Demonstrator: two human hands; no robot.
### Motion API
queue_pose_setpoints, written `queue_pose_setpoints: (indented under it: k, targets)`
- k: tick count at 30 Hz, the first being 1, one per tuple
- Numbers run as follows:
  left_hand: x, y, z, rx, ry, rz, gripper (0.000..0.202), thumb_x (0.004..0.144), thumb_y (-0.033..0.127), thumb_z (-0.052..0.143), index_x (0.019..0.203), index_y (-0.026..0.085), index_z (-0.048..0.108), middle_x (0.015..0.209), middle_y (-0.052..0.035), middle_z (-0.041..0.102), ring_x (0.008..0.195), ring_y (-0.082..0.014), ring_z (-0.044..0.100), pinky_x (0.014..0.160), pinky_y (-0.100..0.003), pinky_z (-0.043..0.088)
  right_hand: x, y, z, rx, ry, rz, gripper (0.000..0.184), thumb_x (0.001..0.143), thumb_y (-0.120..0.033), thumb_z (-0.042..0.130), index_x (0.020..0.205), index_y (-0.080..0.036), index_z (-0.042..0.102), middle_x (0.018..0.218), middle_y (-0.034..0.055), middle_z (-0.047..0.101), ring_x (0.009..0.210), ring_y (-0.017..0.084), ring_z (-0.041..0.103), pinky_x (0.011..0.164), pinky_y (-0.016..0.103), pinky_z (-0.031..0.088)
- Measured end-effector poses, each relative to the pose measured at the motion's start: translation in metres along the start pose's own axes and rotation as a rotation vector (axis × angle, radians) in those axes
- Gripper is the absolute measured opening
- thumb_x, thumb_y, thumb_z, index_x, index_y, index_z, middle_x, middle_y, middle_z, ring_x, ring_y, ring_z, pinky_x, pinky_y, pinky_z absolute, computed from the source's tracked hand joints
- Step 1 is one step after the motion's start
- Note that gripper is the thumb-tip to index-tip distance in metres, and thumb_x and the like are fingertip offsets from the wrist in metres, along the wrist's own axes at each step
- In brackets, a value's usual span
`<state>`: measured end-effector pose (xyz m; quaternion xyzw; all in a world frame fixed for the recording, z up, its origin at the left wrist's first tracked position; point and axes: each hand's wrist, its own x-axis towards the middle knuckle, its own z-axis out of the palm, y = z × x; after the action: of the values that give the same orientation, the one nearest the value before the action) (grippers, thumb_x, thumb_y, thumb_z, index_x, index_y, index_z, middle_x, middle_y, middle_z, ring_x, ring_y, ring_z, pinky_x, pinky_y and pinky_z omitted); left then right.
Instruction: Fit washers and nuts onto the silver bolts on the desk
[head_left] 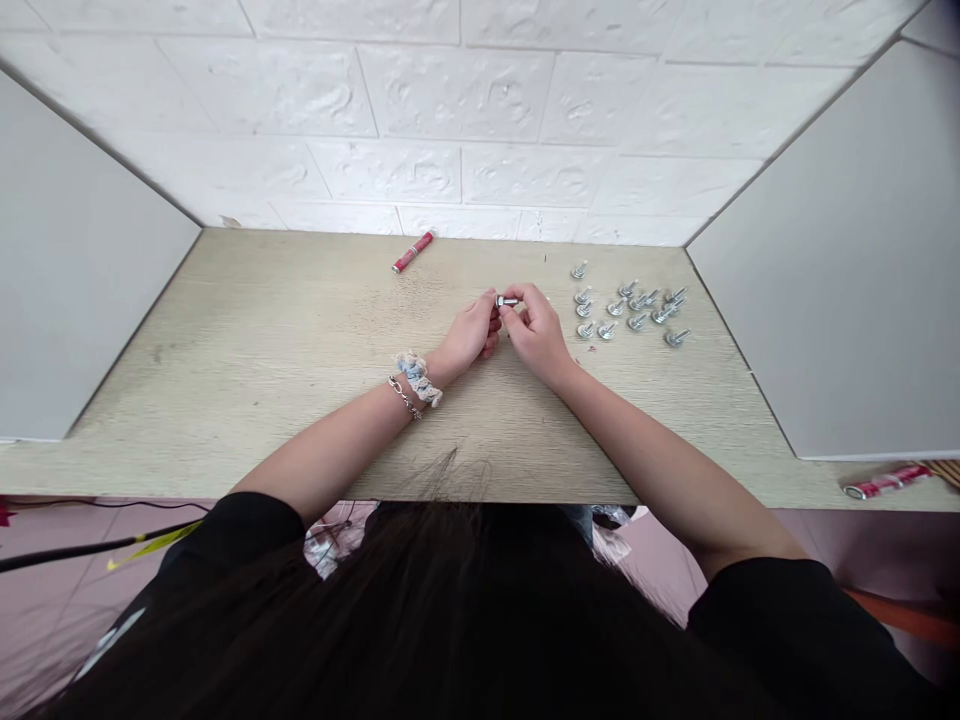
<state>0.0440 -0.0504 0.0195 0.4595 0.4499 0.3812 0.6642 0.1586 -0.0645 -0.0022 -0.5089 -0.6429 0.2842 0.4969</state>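
Observation:
Between my two hands, over the middle of the table, is a small silvery bolt (507, 301) lying sideways. Its wider end sits in the fingertips of my left hand (472, 332), which is closed around it. My right hand (537, 330) pinches the thin shank end between thumb and forefinger. Fingers cover part of the bolt, so any separate nut or washer on it cannot be made out. To the right of my right hand stand several similar metal bolts (637, 321) with wide round bases, mostly with their shanks pointing up at a slant.
The pale wooden table (300, 300) meets a white brick-pattern wall (495, 100) at the back. White panels (82, 250) flank it left and right. A red tube (412, 252) lies near the wall, and another red tube (886, 482) rests at the right front edge.

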Motion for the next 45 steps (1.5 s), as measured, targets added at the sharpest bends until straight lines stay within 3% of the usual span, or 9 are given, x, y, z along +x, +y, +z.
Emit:
queue_pose_setpoints:
  k: [4,9,16,23,27,30,37,41,45]
  targets:
    - [0.0004,-0.0001,-0.0008,-0.004,-0.010,-0.005,0.034,0.097,0.034,0.031,0.068,0.018,0.040,0.052,0.0073,0.026,0.034,-0.0039,0.027,0.034,-0.018,0.021,0.0011,0.0004,-0.0013,-0.026,0.003,0.011,0.009,0.085,-0.027,0.050,0.089,-0.020,0.052,0.090,0.0025,0.056,0.071,0.011,0.046,0.063,0.026,0.038]
    - [0.0001,0.0005,-0.0007,-0.001,-0.019,-0.008,0.035,0.096,0.035,0.032,0.065,0.019,0.032,0.052,0.0075,0.025,0.033,-0.0036,0.026,0.033,-0.018,0.020,0.0010,0.0033,-0.0018,-0.061,0.019,0.008,0.022,0.089,-0.038,0.047,0.079,-0.019,0.050,0.081,0.0014,0.052,0.072,0.012,0.045,0.069,0.028,0.038]
    - [-0.0009,0.0004,0.0009,0.013,-0.004,0.002,0.033,0.097,0.033,0.030,0.067,0.019,0.035,0.051,0.0073,0.028,0.033,-0.0041,0.028,0.032,-0.018,0.021,-0.0001,0.0020,0.0000,0.013,-0.009,0.062,0.012,0.085,-0.029,0.051,0.093,-0.021,0.048,0.094,0.0000,0.055,0.057,0.007,0.038,0.063,0.027,0.037]
    - [0.0001,0.0003,-0.0001,0.009,-0.025,-0.001,0.035,0.096,0.035,0.031,0.064,0.020,0.032,0.052,0.0077,0.024,0.033,-0.0038,0.025,0.032,-0.018,0.020,0.0003,0.0036,-0.0016,-0.038,0.015,0.063,0.025,0.089,-0.041,0.045,0.076,-0.020,0.044,0.072,-0.0010,0.050,0.066,0.011,0.045,0.064,0.027,0.037]
    - [0.0006,-0.0006,0.0001,0.008,-0.020,0.002,0.035,0.096,0.035,0.031,0.065,0.019,0.033,0.051,0.0075,0.025,0.033,-0.0040,0.026,0.033,-0.018,0.021,-0.0014,0.0010,-0.0009,0.006,0.009,0.098,0.010,0.086,-0.030,0.049,0.089,-0.022,0.045,0.086,-0.0018,0.056,0.055,0.007,0.039,0.057,0.025,0.035]
    - [0.0008,-0.0012,-0.0001,0.025,-0.010,0.013,0.035,0.096,0.034,0.030,0.066,0.019,0.036,0.051,0.0071,0.027,0.034,-0.0042,0.027,0.033,-0.018,0.021,-0.0016,-0.0010,-0.0001,0.015,-0.016,0.072,0.012,0.082,-0.024,0.050,0.094,-0.022,0.048,0.093,-0.0012,0.058,0.053,0.005,0.037,0.055,0.024,0.033]
    - [-0.0005,0.0011,-0.0004,0.014,-0.006,-0.007,0.035,0.096,0.035,0.031,0.065,0.019,0.034,0.052,0.0075,0.025,0.033,-0.0040,0.026,0.033,-0.018,0.020,-0.0009,0.0007,-0.0012,-0.022,-0.008,0.093,0.020,0.087,-0.039,0.049,0.081,-0.020,0.048,0.075,-0.0014,0.053,0.059,0.009,0.042,0.061,0.026,0.037]
    - [-0.0010,0.0008,0.0004,0.012,-0.006,0.002,0.034,0.096,0.034,0.031,0.065,0.019,0.032,0.052,0.0072,0.025,0.034,-0.0042,0.027,0.033,-0.018,0.020,-0.0021,0.0010,-0.0005,-0.001,0.019,0.074,0.013,0.086,-0.032,0.049,0.094,-0.022,0.048,0.091,-0.0012,0.058,0.053,0.006,0.038,0.059,0.025,0.036]
    - [-0.0013,0.0006,0.0011,0.016,-0.002,0.008,0.034,0.096,0.034,0.030,0.065,0.020,0.032,0.052,0.0072,0.024,0.034,-0.0042,0.026,0.033,-0.018,0.020,-0.0020,-0.0001,-0.0005,0.001,-0.004,0.049,0.010,0.086,-0.027,0.048,0.093,-0.022,0.051,0.091,-0.0008,0.059,0.055,0.007,0.039,0.058,0.025,0.036]
